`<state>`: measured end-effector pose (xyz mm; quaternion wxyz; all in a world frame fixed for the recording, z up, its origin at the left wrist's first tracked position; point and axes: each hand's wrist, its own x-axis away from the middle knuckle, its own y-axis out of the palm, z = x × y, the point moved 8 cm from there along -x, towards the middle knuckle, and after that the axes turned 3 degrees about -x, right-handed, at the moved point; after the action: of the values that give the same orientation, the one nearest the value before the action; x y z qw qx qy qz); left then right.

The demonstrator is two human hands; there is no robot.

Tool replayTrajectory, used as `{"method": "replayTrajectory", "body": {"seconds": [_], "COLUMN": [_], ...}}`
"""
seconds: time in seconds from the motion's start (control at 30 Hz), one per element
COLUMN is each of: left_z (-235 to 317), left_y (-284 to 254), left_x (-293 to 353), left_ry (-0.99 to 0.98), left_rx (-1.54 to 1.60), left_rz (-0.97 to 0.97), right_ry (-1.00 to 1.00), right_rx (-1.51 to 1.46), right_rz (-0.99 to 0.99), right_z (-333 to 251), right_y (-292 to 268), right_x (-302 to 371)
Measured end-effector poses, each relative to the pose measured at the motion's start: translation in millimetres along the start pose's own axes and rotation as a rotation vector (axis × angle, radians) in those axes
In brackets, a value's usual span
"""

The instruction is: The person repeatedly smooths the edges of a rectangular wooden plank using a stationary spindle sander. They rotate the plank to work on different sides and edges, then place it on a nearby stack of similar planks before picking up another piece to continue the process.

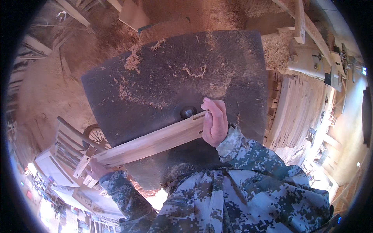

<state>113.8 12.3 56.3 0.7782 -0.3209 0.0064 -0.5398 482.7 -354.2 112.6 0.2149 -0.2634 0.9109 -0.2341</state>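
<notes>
A pale wooden board [151, 143] lies slantwise over the near part of a dark machine table [163, 73]. Small slots show at its right end. My right hand [216, 123] is closed round that end, fingers curled over the far edge. At the lower left, my left hand [98, 169] grips the other end, which reaches past the table's edge; its fingers are partly hidden by the wood. Close to the board's far edge, near my right hand, a round dark spindle [188, 112] stands up from the table. I cannot tell whether the board touches it.
Wood shavings [133, 60] are scattered over the table, and sawdust [276, 48] is heaped beyond it. Many long boards [291, 112] are stacked at the right. A spoked wheel [97, 135] and a slatted wooden frame [70, 141] stand at the left.
</notes>
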Motion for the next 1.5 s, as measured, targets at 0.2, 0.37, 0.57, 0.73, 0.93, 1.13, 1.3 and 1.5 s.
{"method": "replayTrajectory", "body": {"seconds": [0.2, 0.37, 0.57, 0.73, 0.93, 1.13, 1.3, 1.5], "left_z": [57, 139, 223, 229, 198, 157, 65, -50], "left_y": [-15, -42, -71, -71, -57, -43, -17, 36], "left_x": [-11, 71, 199, 311, 403, 530, 587, 579], "left_ry": [0.146, 0.417, 0.901, 0.994, 1.063, 1.583, 1.958, 2.067], "left_rx": [0.378, 0.616, 0.750, 0.738, 0.526, 0.235, -0.142, -0.442], "left_rz": [-0.433, -0.708, -1.012, -1.461, -1.429, -1.439, -1.423, -1.599], "right_ry": [0.203, 0.140, -0.051, -0.134, -0.183, -0.272, 0.252, 0.643], "right_rx": [-0.109, -0.020, -0.003, -0.094, -0.115, -0.230, -0.974, -1.156], "right_rz": [0.010, -0.068, -0.221, -0.219, -0.195, -0.117, -0.122, 0.030], "right_z": [9, 9, -26, -66, -89, -91, -39, 24], "right_y": [-13, -29, -33, -32, -56, -99, -155, -204], "right_x": [56, 79, 71, 67, 62, 85, 149, 223]}}
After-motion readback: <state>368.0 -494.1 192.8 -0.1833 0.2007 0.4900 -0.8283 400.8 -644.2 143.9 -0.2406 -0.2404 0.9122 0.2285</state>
